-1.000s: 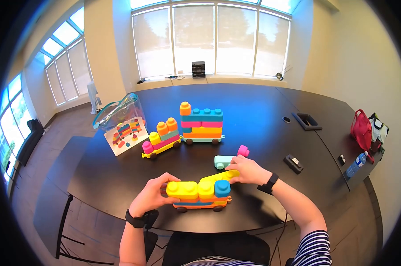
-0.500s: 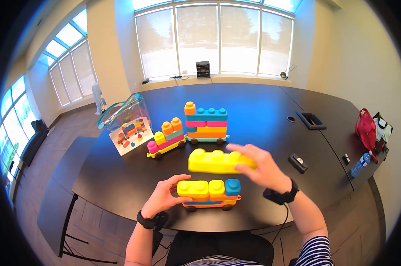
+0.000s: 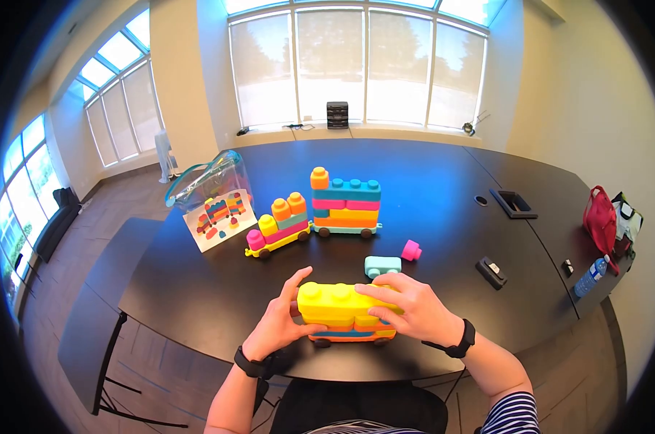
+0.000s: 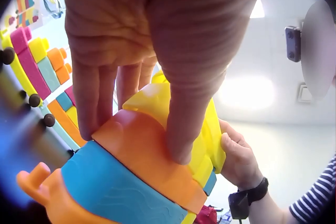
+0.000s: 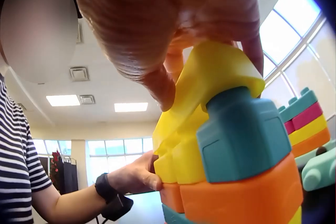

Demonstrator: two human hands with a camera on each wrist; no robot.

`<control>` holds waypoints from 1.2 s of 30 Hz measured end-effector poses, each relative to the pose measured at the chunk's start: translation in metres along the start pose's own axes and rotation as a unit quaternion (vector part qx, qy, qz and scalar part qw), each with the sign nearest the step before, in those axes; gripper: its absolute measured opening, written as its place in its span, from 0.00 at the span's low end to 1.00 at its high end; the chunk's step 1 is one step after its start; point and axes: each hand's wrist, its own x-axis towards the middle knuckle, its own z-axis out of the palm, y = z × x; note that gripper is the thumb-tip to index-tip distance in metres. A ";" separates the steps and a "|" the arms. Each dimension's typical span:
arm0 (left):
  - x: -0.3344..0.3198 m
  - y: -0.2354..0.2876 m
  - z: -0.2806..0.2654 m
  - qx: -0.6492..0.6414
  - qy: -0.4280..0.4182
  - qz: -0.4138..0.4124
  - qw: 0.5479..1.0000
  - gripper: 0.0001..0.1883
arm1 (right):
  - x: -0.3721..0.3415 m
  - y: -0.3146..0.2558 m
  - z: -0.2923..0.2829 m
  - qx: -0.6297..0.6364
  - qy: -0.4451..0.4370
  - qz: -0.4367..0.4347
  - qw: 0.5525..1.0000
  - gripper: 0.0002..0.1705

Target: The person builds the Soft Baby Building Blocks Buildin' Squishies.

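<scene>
In the head view a long yellow block (image 3: 334, 298) lies over the top of a wheeled block car whose lower layers (image 3: 349, 335) are orange and blue. My right hand (image 3: 414, 302) grips the long block's right end, thumb on the near side. Around the car's left end my left hand (image 3: 278, 322) is curled, and in the left wrist view its thumb presses an orange block (image 4: 142, 140). The right wrist view shows the long block (image 5: 210, 71) tilted above a blue block (image 5: 244, 137) at the car's end.
Behind stand a small block car (image 3: 280, 235) and a taller one (image 3: 345, 215). A mint wheeled base (image 3: 382, 266) and a pink block (image 3: 411, 250) lie beyond my right hand. A picture card (image 3: 220, 219) leans by a clear bag; a bottle (image 3: 591, 276) is far right.
My right hand has lifted the long yellow block from behind the car and brought it over the car's top. The left hand has stayed at the car's left end.
</scene>
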 end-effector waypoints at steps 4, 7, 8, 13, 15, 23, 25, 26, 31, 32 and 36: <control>-0.005 -0.007 0.003 0.017 0.019 0.039 0.999 0.53 | -0.007 0.010 0.011 -0.036 0.035 -0.066 0.997 0.29; -0.005 -0.014 0.002 0.053 0.019 0.069 0.996 0.50 | -0.009 0.013 0.018 -0.041 0.053 -0.085 0.994 0.30; -0.006 -0.016 0.002 0.066 0.015 0.078 0.995 0.49 | -0.009 0.013 0.018 -0.037 0.049 -0.079 0.995 0.30; -0.006 -0.012 0.001 0.075 0.020 0.070 0.995 0.45 | -0.006 0.008 0.019 -0.019 0.040 -0.048 0.998 0.26; -0.007 -0.012 0.001 0.070 0.018 0.070 0.995 0.44 | -0.008 0.010 0.021 -0.033 0.043 -0.058 0.997 0.28; -0.004 -0.004 -0.007 0.071 0.000 0.069 0.995 0.43 | -0.006 0.004 0.022 -0.042 0.024 -0.053 0.997 0.31; 0.000 -0.001 -0.006 0.024 0.044 0.093 0.994 0.41 | -0.002 -0.001 0.022 -0.029 0.012 -0.054 0.998 0.32; 0.000 0.000 -0.006 0.001 0.066 0.104 0.992 0.40 | 0.000 -0.003 0.021 -0.009 -0.014 -0.041 0.999 0.32; -0.003 -0.014 -0.024 0.057 0.031 0.080 0.995 0.32 | 0.023 0.017 -0.003 0.176 -0.129 0.012 0.976 0.28; -0.003 -0.014 -0.025 0.044 0.033 0.076 0.996 0.31 | 0.028 0.022 -0.011 0.171 -0.111 0.043 0.978 0.28; -0.009 -0.011 -0.036 0.009 0.030 0.021 0.999 0.31 | 0.040 0.085 -0.021 0.105 0.014 0.135 0.985 0.24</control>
